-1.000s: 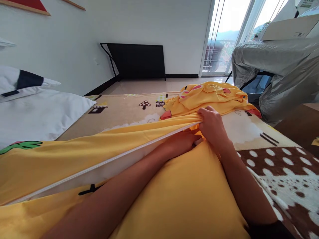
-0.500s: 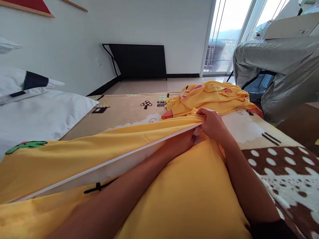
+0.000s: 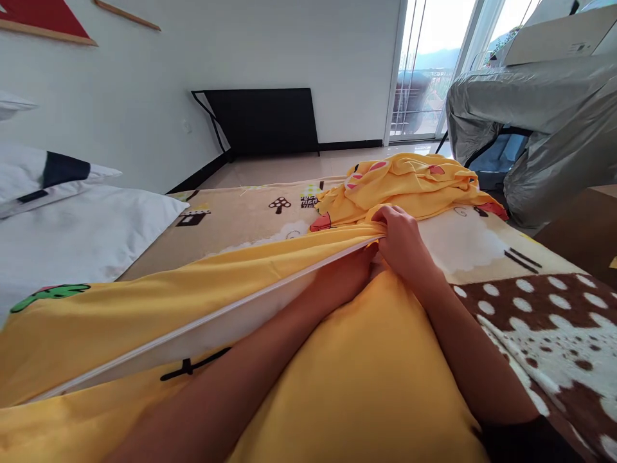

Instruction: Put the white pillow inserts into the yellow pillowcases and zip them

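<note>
A yellow fabric cover (image 3: pixel 202 283) with a pale lining and a long white-edged opening (image 3: pixel 207 318) stretches from the lower left to my hands. My right hand (image 3: pixel 398 238) is closed on the gathered far end of this cover, thumb and fingers pinching the cloth. My left hand (image 3: pixel 362 260) reaches along the opening to the same end, just beneath the right hand. Its fingers are mostly hidden there by the cloth and the other hand. Smooth yellow cloth (image 3: pixel 361 379) bulges between my forearms. A green printed figure (image 3: pixel 51 294) shows on the cover's left part.
A crumpled yellow cloth (image 3: pixel 405 183) lies beyond my hands on the patterned blanket (image 3: pixel 236 212). White pillows (image 3: pixel 96 225) are at left. A black panel (image 3: pixel 270 122) leans by the wall. Plastic-wrapped furniture (image 3: pixel 525 103) and a cardboard box (image 3: pixel 588 225) stand at right.
The view has shifted slightly, so my hands appear a little further left. My right hand keeps its grip on the cover, and the left stays beneath it.
</note>
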A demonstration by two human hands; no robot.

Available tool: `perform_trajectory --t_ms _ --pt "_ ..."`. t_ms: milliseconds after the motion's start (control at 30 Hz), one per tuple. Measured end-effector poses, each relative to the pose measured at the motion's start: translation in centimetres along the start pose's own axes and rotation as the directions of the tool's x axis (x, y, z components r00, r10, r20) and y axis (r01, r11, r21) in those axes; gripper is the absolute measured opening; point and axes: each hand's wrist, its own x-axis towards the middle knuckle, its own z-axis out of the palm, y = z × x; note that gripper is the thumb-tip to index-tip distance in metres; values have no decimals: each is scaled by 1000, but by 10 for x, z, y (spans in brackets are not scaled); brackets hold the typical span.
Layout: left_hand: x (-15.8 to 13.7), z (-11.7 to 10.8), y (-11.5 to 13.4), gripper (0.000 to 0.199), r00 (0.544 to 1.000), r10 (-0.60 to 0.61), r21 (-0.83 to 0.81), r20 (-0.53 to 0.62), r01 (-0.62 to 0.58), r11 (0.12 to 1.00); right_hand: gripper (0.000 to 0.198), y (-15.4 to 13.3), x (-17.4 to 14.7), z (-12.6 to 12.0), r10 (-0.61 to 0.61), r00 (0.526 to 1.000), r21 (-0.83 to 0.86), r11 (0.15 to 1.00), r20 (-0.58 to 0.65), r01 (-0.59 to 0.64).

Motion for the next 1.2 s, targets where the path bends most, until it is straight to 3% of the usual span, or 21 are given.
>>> perform_trajectory --t_ms 133,267,367,567,700,900,1067,1200 --pt "4 2 -1 36 1000 -16 -59 5 17 998 32 -4 -3 -1 99 995 -84 992 29 -97" --pt "9 7 -2 36 997 -66 -39 31 67 997 31 -8 -2 -3 -31 995 29 999 90 28" --pt "10 6 -2 39 996 -72 -29 48 73 997 33 -4 0 -1 -73 995 120 991 62 65" --pt "5 -1 -2 38 999 41 -73 11 -40 997 32 10 4 8 65 998 184 981 -2 -63" --pt "-3 -4 3 29 998 55 -95 -32 -58 994 27 16 4 10 108 994 182 978 -28 -101" --pt "-1 -8 0 29 998 -66 -314 -10 60 947 29 14 1 11 139 986 167 978 -92 -122" --pt "13 -1 -13 28 979 -191 -283 68 202 937 28 11 1 14 153 984 157 978 -94 -137" --pt "8 1 -9 27 1000 -27 -209 -4 25 978 25 14 2 15 159 984 162 976 -83 -144"
